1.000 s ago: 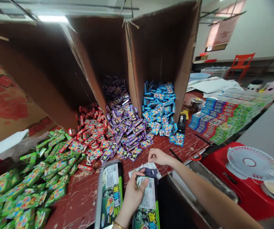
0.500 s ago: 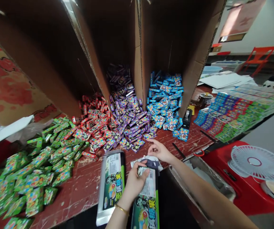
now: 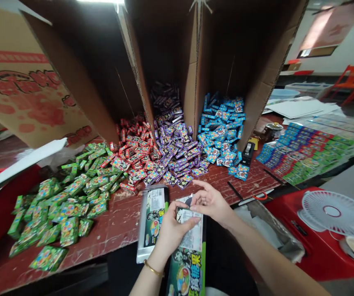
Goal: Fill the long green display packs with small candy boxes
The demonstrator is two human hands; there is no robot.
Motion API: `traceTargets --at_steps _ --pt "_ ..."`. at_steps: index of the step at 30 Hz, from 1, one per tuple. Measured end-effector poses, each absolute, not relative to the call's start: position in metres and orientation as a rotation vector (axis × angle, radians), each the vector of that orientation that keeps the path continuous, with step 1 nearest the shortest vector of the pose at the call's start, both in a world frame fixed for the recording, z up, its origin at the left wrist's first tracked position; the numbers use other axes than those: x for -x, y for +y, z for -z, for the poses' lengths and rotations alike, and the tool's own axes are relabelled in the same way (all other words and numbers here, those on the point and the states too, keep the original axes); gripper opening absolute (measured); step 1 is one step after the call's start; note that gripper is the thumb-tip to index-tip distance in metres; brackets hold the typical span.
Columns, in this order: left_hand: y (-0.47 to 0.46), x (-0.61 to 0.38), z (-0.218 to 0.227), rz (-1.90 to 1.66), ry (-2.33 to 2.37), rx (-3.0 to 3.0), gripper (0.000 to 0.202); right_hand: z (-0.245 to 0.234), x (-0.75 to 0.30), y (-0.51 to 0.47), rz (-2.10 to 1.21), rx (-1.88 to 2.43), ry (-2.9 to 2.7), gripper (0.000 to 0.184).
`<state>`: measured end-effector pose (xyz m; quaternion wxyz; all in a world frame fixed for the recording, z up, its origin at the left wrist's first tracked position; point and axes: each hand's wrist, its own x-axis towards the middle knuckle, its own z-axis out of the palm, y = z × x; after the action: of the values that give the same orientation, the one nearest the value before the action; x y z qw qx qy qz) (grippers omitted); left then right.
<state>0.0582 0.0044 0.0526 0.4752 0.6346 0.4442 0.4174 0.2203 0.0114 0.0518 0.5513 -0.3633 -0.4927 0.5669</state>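
Note:
My left hand (image 3: 171, 231) grips the upper part of a long green and black printed packet (image 3: 189, 255) near the table's front edge. My right hand (image 3: 212, 201) has come to the packet's top end, fingers curled against it beside the left thumb. A second packet of the same kind (image 3: 151, 220) lies flat on the red table (image 3: 112, 230) just to the left. Beyond the hands lie heaps of small sweets boxes: green (image 3: 63, 197), red (image 3: 134, 152), purple (image 3: 175, 148) and blue (image 3: 223, 135).
Large open cardboard boxes (image 3: 164, 61) stand tipped behind the heaps. Rows of filled packets (image 3: 303, 152) are laid out at the right. A black tape dispenser (image 3: 248, 153) sits by the blue heap. A white fan (image 3: 337, 211) rests on a red case at lower right.
My right hand has drawn back from the table near the purple heap to the top of the packet in my left hand. The view has tipped down and shifted.

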Motion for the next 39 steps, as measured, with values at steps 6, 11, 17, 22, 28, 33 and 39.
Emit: traceTargets --at_steps 6,11,17,22,28,33,39 --pt "-0.001 -0.056 -0.058 -1.037 1.056 -1.578 0.033 -0.059 -0.219 0.008 -1.461 0.833 -1.115 0.071" --pt "-0.003 -0.055 -0.060 -1.023 1.031 -1.585 0.030 -0.069 -0.216 0.003 -1.278 0.870 -1.078 0.062" --pt "-0.012 -0.049 -0.060 -0.976 1.049 -1.573 0.022 -0.077 -0.221 -0.004 -1.157 0.896 -1.010 0.059" --pt "-0.013 -0.045 -0.055 -0.956 1.074 -1.535 0.017 -0.071 -0.213 -0.010 -1.245 0.956 -1.178 0.058" --pt "-0.011 -0.045 -0.053 -0.991 1.054 -1.498 0.025 -0.065 -0.206 -0.010 -1.229 0.947 -1.258 0.055" --pt "-0.014 -0.046 -0.053 -1.018 1.039 -1.513 0.018 -0.058 -0.205 -0.008 -1.345 0.910 -1.083 0.057" --pt "-0.018 -0.048 -0.054 -1.025 0.913 -1.452 0.030 -0.046 -0.208 -0.003 -1.937 0.889 -0.757 0.053"
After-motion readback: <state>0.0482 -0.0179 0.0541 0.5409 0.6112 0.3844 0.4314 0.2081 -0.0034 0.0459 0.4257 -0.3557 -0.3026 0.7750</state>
